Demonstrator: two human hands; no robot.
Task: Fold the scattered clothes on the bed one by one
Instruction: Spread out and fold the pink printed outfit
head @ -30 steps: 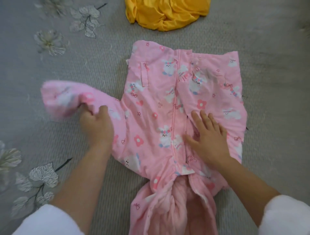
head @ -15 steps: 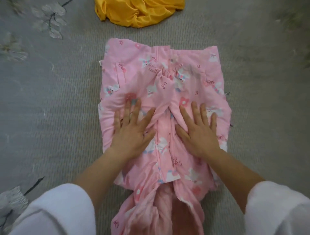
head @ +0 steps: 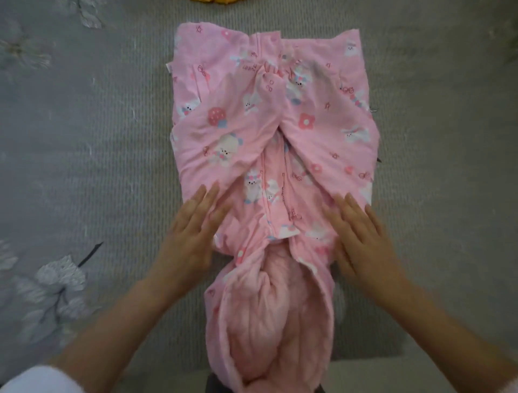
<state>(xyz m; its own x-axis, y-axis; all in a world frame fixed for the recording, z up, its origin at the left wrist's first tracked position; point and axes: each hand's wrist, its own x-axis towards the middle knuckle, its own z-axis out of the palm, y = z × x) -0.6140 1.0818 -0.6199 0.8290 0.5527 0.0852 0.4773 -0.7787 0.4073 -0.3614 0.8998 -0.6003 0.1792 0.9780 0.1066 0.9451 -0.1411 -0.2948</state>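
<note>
A pink padded jacket (head: 280,134) with a rabbit and flower print lies flat on the bed, front up. Both sleeves are folded inward and meet over the zip. Its fleecy pink hood (head: 269,322) points toward me at the bottom. My left hand (head: 193,230) rests open at the jacket's lower left edge, fingers spread. At the lower right edge lies my right hand (head: 361,238), flat and open too. Neither hand grips the cloth.
The grey ribbed bedspread (head: 84,168) with pale flower prints lies all around the jacket. A sliver of a yellow garment (head: 215,1) shows at the top edge, beyond the jacket.
The left sleeve was folded in over the front. Both hands then slid from the middle of the jacket down and outward to its lower edges. The view shifted toward me.
</note>
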